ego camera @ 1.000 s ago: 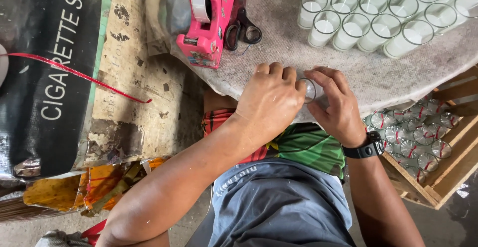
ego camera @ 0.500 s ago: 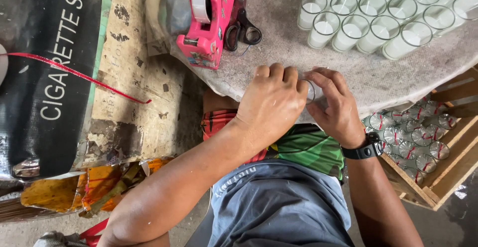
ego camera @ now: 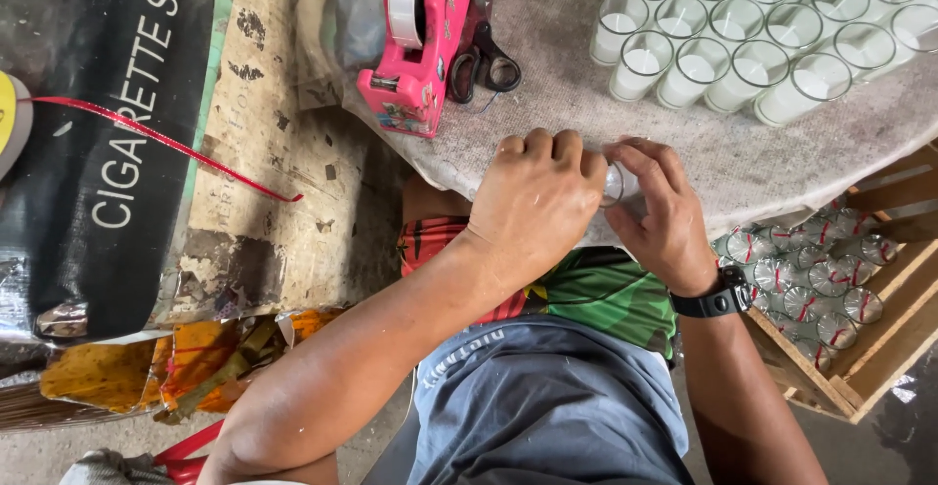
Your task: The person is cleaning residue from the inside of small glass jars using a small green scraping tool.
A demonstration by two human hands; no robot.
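Unmoved: glass (ego camera: 614, 184) between both hands (ego camera: 596, 207).

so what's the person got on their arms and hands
Both forearms are bare, with no sleeves showing and no gloves. The right hand has a black wristwatch with a dark band strapped at the wrist. The left hand wears nothing: no watch, ring or band shows.

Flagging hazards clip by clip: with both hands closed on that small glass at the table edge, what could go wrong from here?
1. The small glass sits pinched between the left hand and right hand right at the table edge; a slip could likely drop it into the person's lap or onto the crate of wrapped glasses.
2. The filled candle glasses stand close together; a nudge might topple several.
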